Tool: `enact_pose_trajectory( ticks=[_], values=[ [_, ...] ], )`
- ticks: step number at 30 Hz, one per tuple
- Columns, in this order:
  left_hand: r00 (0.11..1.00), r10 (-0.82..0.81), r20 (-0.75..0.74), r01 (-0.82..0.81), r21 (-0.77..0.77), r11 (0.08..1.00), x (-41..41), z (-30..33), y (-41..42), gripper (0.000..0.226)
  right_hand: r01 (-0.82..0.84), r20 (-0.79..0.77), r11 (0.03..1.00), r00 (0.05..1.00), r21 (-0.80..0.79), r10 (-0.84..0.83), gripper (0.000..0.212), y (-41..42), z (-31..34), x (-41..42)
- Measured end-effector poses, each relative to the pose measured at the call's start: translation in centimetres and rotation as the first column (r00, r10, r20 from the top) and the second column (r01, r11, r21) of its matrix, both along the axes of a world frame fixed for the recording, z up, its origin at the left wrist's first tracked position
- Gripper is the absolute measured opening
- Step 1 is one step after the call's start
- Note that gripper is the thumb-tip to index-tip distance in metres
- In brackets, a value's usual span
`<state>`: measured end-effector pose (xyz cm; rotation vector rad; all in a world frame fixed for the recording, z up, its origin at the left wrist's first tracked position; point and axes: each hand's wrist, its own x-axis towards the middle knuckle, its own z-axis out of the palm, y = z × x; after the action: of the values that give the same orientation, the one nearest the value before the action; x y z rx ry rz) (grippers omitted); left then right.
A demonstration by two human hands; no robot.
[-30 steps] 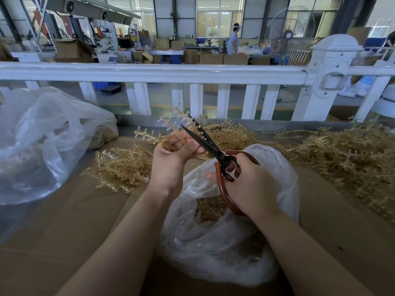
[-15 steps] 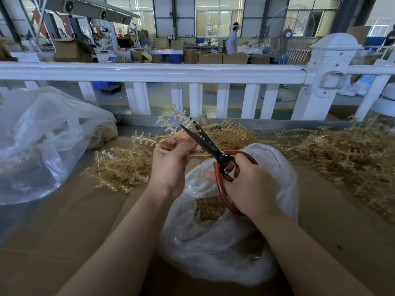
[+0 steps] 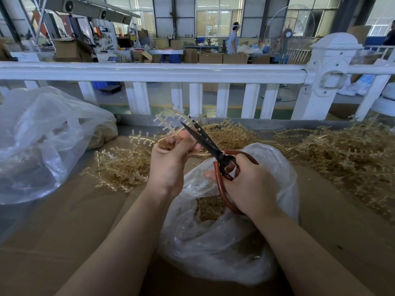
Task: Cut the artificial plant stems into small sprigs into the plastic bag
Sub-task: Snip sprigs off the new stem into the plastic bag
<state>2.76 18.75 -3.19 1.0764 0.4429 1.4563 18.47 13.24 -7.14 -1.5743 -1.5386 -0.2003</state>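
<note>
Left hand, frame centre: fingers curled round a pale plastic plant stem, which is held up above the table. The stem's lower end is hidden inside the fist; its knobbed branches fan out toward upper centre.

Right hand, just right of centre: clamped on the red-brown loop handles of the scissors. The far side of the handles is covered by the fingers. The dark blades are pointed up-left and are seen crossing behind the left fingertips, beside the stem. Blade gap cannot be told; the tips are blurred against the stem.

Clear plastic bag, lower centre, directly under both hands: mouth open, a heap of cut beige sprigs seen inside, partly masked by the film and the right wrist.

Uncut stems are piled at centre left and along the right edge, the latter cut off by the frame.

A second, larger clear bag is at the left edge, contents mostly obscured.

All are laid on brown cardboard. A white railing is run across the upper half.
</note>
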Motion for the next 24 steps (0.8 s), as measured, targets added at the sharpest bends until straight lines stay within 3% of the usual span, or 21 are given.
enact_pose_trajectory(
  ticks=[13, 24],
  values=[
    [0.998, -0.007, -0.069, 0.009, 0.022, 1.000, 0.10, -0.28, 0.00, 0.006, 0.024, 0.030, 0.999, 0.999, -0.025, -0.023, 0.070, -0.23, 0.38, -0.01],
    [0.991, -0.132, 0.023, 0.134, -0.140, 0.981, 0.28, -0.07, -0.20, 0.011, -0.022, -0.039, 0.999, 0.999, -0.043, 0.021, 0.080, 0.15, -0.09, -0.01]
  ],
)
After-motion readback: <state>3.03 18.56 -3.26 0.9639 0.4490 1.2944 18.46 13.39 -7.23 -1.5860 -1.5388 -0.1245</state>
